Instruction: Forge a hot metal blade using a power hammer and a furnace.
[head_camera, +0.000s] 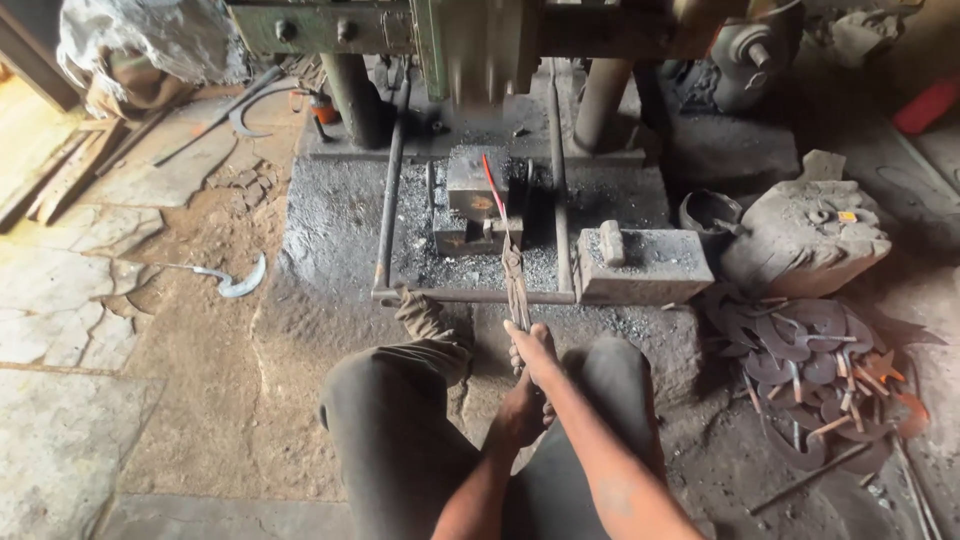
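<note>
A sickle (238, 285) lies on the stone floor (70, 300) at far left. Our left hand (515, 410) sits half hidden behind our right hand (532, 352); both close round the tongs (516, 285), though we cannot make out the fingers. The tongs pinch a thin red-hot strip (492, 185), curving up over the anvil block (478, 182). Dark blades (800, 350) pile at the right

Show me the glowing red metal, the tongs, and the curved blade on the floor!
glowing metal strip (491, 180), head view, its middle.
tongs (516, 285), head view, the jaws' pivot.
curved blade (243, 283), head view, its curved middle.
</note>
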